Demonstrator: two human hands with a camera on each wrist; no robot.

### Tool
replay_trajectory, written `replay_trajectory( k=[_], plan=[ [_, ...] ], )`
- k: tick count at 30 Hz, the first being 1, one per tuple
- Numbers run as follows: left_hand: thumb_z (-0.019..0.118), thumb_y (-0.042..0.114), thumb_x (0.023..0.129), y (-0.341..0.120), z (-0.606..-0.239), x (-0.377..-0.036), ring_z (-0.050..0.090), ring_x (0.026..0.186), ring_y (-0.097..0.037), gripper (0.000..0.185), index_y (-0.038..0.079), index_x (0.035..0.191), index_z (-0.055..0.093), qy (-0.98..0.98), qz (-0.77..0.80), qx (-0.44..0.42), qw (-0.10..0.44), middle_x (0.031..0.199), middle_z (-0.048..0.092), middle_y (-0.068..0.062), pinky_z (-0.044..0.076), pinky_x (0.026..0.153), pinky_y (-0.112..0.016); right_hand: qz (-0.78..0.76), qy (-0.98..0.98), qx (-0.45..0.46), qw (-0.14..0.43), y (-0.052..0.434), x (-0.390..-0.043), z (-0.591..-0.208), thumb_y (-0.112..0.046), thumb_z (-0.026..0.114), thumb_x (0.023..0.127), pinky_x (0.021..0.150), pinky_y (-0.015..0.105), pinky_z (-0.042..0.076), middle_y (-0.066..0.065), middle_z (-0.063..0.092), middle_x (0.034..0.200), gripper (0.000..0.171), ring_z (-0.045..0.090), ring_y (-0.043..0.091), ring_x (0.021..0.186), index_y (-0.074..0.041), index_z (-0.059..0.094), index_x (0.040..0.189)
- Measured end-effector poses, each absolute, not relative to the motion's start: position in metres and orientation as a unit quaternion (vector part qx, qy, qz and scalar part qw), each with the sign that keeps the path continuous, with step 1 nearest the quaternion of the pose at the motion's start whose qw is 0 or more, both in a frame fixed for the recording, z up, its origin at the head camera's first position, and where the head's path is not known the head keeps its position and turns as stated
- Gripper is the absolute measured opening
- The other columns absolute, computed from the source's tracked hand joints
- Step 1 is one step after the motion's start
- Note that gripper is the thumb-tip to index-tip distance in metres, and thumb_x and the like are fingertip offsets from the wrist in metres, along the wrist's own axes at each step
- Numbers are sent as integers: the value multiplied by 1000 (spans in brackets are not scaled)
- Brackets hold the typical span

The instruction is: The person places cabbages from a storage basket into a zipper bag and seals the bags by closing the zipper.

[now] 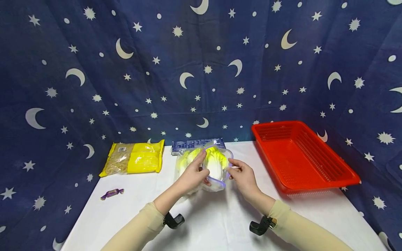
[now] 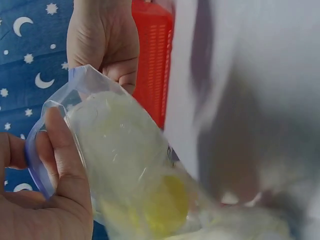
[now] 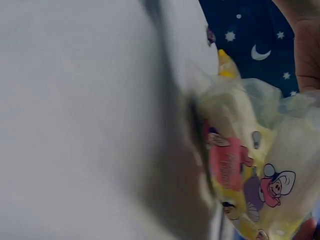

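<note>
A clear zip bag [image 1: 216, 187] with a purple zip rim is held up over the middle of the table, its mouth spread wide toward the head camera. Inside it sits a napa cabbage [image 1: 215, 167] with white ribs and yellow leaves. My left hand [image 1: 194, 174] pinches the left side of the rim between thumb and fingers. On the opposite side my right hand [image 1: 243, 176] grips the rim with bent fingers. Cartoon figures show on the bag [image 3: 240, 150] in the right wrist view. The left wrist view has both hands at the bag's zip edge.
A yellow bag of dry food [image 1: 144, 157] lies at the back left, with a purple wrapped candy [image 1: 112, 194] in front of it. Behind the cabbage is a flat blue box [image 1: 188, 143]. A red plastic basket [image 1: 301, 167] stands on the right, near the starry curtain [image 1: 201, 69].
</note>
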State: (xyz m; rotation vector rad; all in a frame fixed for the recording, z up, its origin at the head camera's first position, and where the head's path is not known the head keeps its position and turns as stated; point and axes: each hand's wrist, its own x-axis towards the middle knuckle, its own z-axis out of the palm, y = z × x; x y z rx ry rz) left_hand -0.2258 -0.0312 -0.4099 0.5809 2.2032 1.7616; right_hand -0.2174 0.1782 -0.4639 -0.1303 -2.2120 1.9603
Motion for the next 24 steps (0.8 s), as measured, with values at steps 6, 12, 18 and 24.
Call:
replay_trajectory(
  k=[6,12,18,24],
  plan=[
    [52,5,93,-45,-387,-229,59,61,-18,79,6,163,17,766,597,199,128,172,1,0,64,67,-37,623,-776,-7,98,173,-224,-431,-1,64,92,54,20,48,20,61,115,43,57,17,62,1,65,136],
    [50,5,93,-56,-368,-234,62,63,-19,76,4,163,19,769,599,182,126,172,3,2,63,70,-33,597,-799,15,69,168,-235,-398,-2,59,87,59,23,55,19,60,122,53,58,20,62,3,60,140],
    [49,6,92,-63,-355,-238,62,62,-18,76,7,163,21,776,599,161,117,172,6,2,63,70,-30,587,-807,53,38,162,-244,-373,-1,59,84,60,26,58,23,57,125,60,59,22,63,9,53,143],
    [48,5,94,-68,-342,-242,59,61,-17,74,6,163,21,769,612,146,110,171,8,2,63,72,-29,579,-812,72,16,159,-250,-352,-3,61,83,61,26,55,25,58,129,63,60,20,60,7,52,145]
  ],
)
